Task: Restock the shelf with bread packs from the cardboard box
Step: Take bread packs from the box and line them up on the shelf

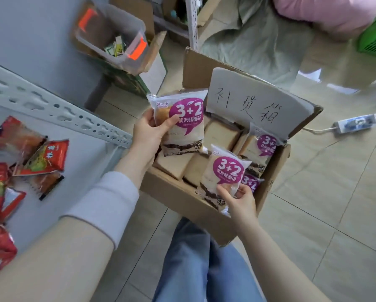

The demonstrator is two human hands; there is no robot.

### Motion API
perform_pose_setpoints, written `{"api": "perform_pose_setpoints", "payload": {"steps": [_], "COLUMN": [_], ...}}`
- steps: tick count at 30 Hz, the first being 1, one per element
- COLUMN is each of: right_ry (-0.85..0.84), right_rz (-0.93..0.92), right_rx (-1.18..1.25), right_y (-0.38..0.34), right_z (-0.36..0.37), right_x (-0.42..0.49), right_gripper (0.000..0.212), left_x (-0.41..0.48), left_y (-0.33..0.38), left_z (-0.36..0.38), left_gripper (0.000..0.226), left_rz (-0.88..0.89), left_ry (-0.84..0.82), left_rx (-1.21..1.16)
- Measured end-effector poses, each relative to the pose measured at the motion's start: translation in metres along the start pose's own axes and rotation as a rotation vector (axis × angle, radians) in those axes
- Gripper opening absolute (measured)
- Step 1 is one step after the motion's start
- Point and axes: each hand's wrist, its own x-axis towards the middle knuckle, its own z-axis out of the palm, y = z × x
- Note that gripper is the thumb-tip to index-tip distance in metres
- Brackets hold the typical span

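Two hands loaded over the cardboard box (182, 203).
Left hand (150, 136) grips the upper bread pack (182, 127) sideways; right hand (239, 199) pinches the lower bread pack (224, 171) underneath. Probably light, squashy, slick: hold edges, don't squeeze.

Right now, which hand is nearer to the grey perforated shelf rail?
Left. The left hand, holding a bread pack, is just beside the end of the shelf rail; the right hand holds a second pack over the near wall of the cardboard box, farther right.
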Motion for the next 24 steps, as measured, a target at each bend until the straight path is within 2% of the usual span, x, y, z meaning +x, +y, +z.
{"api": "perform_pose_setpoints", "payload": {"steps": [3, 7, 10, 13, 15, 19, 21, 24], "right_ry": [-0.135, -0.350, -0.470, -0.566, -0.642, -0.815, -0.888, -0.948], "right_rz": [-0.078, -0.182, -0.235, -0.234, -0.232, -0.324, -0.403, -0.512], "right_rx": [0.047, 0.145, 0.208, 0.222, 0.201, 0.155, 0.106, 0.048], "right_y": [-0.014, -0.035, -0.057, -0.082, -0.102, -0.140, -0.154, -0.168], "right_z": [-0.026, -0.052, -0.059, -0.056, -0.045, -0.005, 0.023, 0.076], "right_x": [-0.037, -0.096, -0.154, -0.209, -0.243, -0.300, -0.322, -0.350], "right_gripper": [0.030, 0.024, 0.017, 0.025, 0.032, 0.025, 0.028, 0.018], "left_x": [-0.062, -0.153, -0.218, -0.274, -0.303, -0.344, -0.358, -0.373], "left_y": [0.038, 0.084, 0.123, 0.163, 0.188, 0.233, 0.249, 0.266], "left_z": [-0.025, -0.052, -0.076, -0.106, -0.130, -0.189, -0.219, -0.271], "left_gripper": [0.042, 0.033, 0.035, 0.046, 0.052, 0.052, 0.047, 0.029], "left_rz": [0.076, 0.199, 0.257, 0.318, 0.359, 0.483, 0.533, 0.568], "left_ry": [0.030, 0.081, 0.139, 0.209, 0.277, 0.432, 0.492, 0.583], "left_rx": [-0.101, -0.175, -0.192, -0.172, -0.167, -0.185, -0.197, -0.187]}}
